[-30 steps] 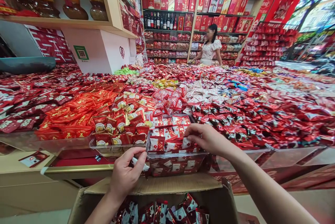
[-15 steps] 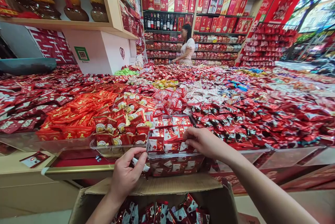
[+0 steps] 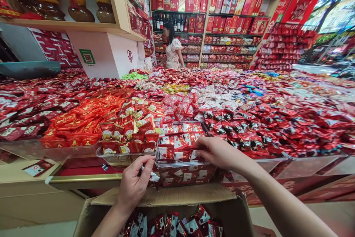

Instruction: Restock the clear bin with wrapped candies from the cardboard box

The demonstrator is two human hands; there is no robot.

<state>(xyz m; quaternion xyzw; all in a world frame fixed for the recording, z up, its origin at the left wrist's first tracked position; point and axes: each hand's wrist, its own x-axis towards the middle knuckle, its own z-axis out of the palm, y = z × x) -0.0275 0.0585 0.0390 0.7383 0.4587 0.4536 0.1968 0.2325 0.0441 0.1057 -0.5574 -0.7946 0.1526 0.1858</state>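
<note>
A clear plastic bin [image 3: 183,163] holds rows of red-and-white candy packets [image 3: 166,152]. My right hand [image 3: 212,151] reaches over its right side, fingers curled down onto packets in the front row; what the fingertips pinch is hidden. Just left of the bin's front corner, my left hand [image 3: 137,178] is closed around a small white-and-red packet [image 3: 154,177], part of which shows past the thumb. Below both hands stands an open cardboard box [image 3: 191,195] with more loose packets [image 3: 170,224] inside.
Durian candy packets [image 3: 129,128] fill the adjoining bin on the left, and orange-red packets [image 3: 83,118] lie beyond them. Dark red candies [image 3: 249,129] are heaped on the right. A gold-edged counter [image 3: 85,179] runs at the left. A person [image 3: 173,50] stands by the back shelves.
The person at the back has moved left and turned more away. Both of my hands have stayed almost in place, with the left thumb shifted slightly.
</note>
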